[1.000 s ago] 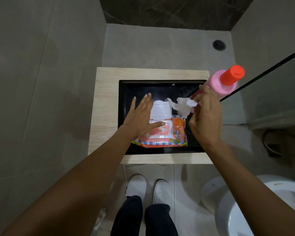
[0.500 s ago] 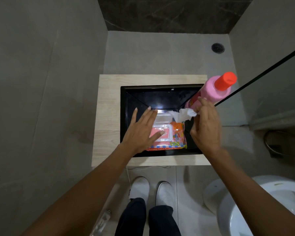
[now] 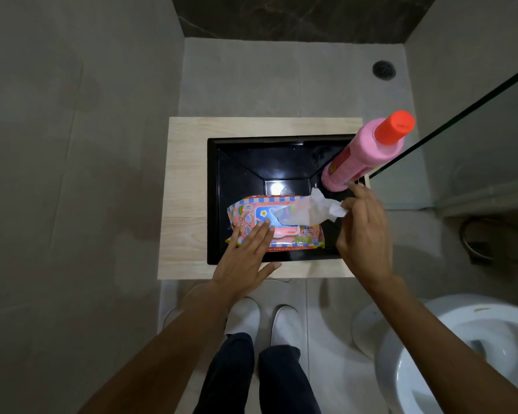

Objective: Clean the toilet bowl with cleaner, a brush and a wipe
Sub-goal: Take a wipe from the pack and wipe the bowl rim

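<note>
Wipe stage, looks like: right hand pinches a wipe half out of the pack in the black tray. Left hand flat, pressing the pack. Cleaner stands capped; toilet untouched, no brush visible.

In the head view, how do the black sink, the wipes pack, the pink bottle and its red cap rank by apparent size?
1. black sink
2. wipes pack and pink bottle: look alike; the bottle is nearer the camera, so unsure
3. red cap

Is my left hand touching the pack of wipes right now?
Touching. The head view shows the left hand lying flat with its straight fingertips pressed on the wipes pack, while the right hand pinches the wipe.
</note>
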`<state>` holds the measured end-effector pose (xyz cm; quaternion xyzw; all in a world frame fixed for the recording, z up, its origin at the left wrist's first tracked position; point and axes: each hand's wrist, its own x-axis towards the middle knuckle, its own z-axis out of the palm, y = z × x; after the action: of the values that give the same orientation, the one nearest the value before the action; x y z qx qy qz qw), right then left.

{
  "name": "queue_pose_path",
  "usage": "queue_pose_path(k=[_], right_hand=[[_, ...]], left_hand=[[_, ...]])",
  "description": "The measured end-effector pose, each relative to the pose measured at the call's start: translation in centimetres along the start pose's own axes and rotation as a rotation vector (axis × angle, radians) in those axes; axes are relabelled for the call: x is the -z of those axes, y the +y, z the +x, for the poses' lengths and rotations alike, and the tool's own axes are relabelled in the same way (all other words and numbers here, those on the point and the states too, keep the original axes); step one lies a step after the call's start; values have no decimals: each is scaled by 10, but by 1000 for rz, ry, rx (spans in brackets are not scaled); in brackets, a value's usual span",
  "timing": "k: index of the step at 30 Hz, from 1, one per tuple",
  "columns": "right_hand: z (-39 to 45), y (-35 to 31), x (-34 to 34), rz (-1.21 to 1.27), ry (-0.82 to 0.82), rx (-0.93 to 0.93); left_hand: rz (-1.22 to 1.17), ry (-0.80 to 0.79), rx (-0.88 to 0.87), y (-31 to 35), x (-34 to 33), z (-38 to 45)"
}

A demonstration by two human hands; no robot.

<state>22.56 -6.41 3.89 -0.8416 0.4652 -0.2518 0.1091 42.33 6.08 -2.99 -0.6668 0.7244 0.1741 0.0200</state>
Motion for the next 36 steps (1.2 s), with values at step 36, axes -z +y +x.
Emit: queue_pose_path(k=[36], right_hand=[[-80,-15,-47,-23,-458,160]], left_hand=[[111,217,21,-29,-8,4]])
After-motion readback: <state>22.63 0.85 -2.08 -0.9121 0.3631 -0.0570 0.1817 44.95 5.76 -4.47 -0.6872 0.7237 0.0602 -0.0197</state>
